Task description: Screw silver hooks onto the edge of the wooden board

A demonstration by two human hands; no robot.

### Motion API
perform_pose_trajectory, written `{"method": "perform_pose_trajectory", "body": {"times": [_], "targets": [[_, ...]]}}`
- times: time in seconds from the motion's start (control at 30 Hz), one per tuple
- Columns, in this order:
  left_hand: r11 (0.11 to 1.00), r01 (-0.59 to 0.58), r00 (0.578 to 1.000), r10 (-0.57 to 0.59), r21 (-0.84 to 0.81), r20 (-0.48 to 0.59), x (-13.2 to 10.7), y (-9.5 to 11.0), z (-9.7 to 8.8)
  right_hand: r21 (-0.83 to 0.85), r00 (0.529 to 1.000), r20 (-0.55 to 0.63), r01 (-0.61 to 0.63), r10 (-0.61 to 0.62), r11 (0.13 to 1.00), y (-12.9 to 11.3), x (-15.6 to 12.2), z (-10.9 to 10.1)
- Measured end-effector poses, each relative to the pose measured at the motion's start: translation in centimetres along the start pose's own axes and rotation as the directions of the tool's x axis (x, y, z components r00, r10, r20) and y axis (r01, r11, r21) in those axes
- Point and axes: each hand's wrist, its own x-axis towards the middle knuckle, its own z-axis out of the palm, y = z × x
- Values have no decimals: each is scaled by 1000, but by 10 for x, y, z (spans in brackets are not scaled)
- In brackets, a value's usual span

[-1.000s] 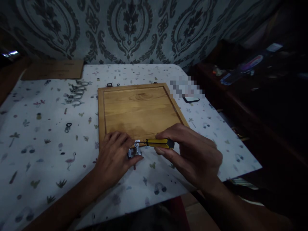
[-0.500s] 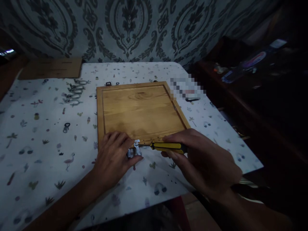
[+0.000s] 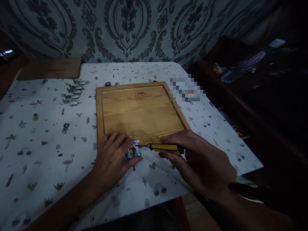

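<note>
My left hand (image 3: 112, 155) rests on the near left edge of a framed wooden panel (image 3: 134, 109). Its thumb and fingers are closed on a small silver metal bracket (image 3: 136, 149) at that edge. A yellow and black screwdriver (image 3: 166, 147) lies nearly level in my right hand (image 3: 204, 160), its handle pinched between thumb and fingers. The screwdriver's thin shaft points left and reaches the bracket; whether the tip sits on a screw cannot be made out. Small dark dots show on the panel's near edge between the hands.
Several grey curved metal pieces (image 3: 73, 93) lie left of the panel on the patterned tablecloth (image 3: 48, 128). Flat cardboard (image 3: 50, 69) is at the back left. A blurred-out item (image 3: 189, 88) lies to the right. Beyond the table's right edge, a clear bottle (image 3: 250, 62) rests on a dark surface.
My right hand has moved the screwdriver slightly left, bringing its shaft to the bracket. My left hand has stayed nearly in place on the bracket.
</note>
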Motion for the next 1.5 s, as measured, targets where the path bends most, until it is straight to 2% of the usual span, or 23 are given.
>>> {"method": "perform_pose_trajectory", "body": {"times": [0.1,0.23,0.37,0.5,0.73,1.23,1.5], "targets": [[1000,-10,1000,10,7,-9,0,0,0,6,1000,15,23,-23,1000,0,1,-1],[1000,-11,1000,11,12,-9,-1,0,0,59,987,127,88,-95,994,2,5,-5],[1000,-14,1000,14,1,-13,-1,0,1,47,977,189,89,-96,995,4,10,-8],[1000,-1,1000,1,-11,17,-1,-1,1,59,982,162,86,-94,995,4,12,-5],[1000,6,1000,-6,10,14,-1,1,-1,20,994,28,101,-101,995,3,6,5],[1000,-1,1000,1,-8,0,-1,1,-1,92,997,-13,76,-75,993,4,3,8],[1000,-9,1000,8,-21,-18,-1,0,0,41,996,-72,53,-50,998,2,-1,10]]}}
